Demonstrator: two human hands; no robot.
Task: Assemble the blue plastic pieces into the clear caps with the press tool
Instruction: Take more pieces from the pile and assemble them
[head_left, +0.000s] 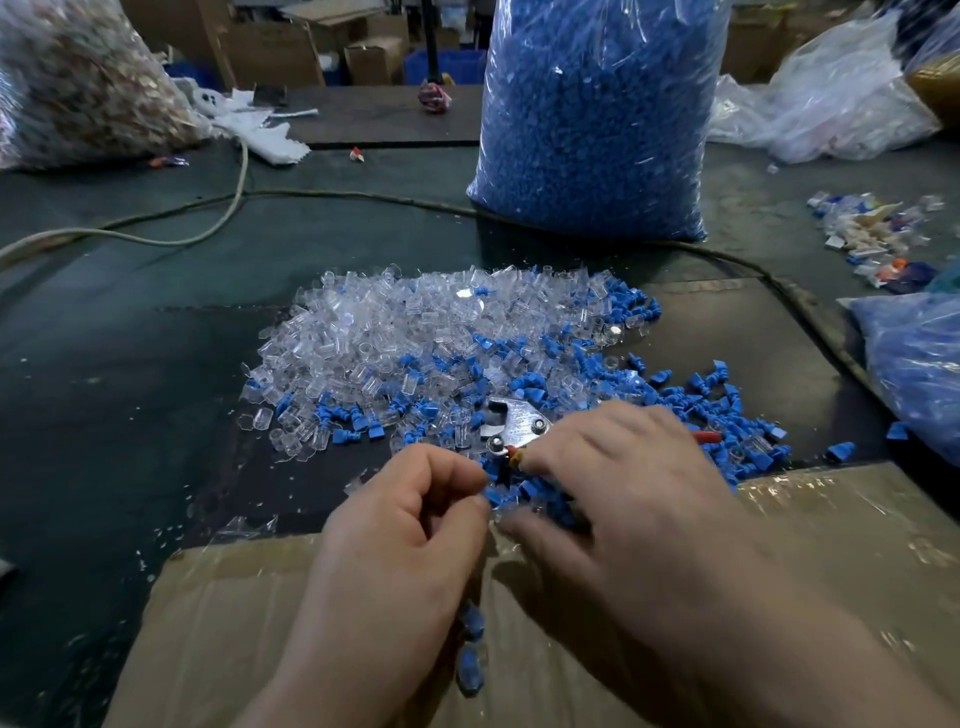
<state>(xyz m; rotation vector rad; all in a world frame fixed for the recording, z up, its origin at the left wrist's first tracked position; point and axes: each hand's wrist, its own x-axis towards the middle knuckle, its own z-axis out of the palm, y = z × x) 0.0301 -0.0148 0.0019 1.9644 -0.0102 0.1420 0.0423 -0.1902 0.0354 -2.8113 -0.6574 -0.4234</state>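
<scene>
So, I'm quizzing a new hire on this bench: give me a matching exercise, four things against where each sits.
Things: 1 bag of blue pieces; 2 clear caps; 3 press tool; 4 cardboard sheet.
Places: a nearest the camera; b upright at the far side; c heaped mid-table; d lying on the heap's near edge.
Pairs: 1-b, 2-c, 3-d, 4-a.

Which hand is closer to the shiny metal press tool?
The right hand. It lies over the press tool's red handles and hides most of them. The left hand is just short of the tool's metal head, at its lower left, with its fingers curled.
</scene>
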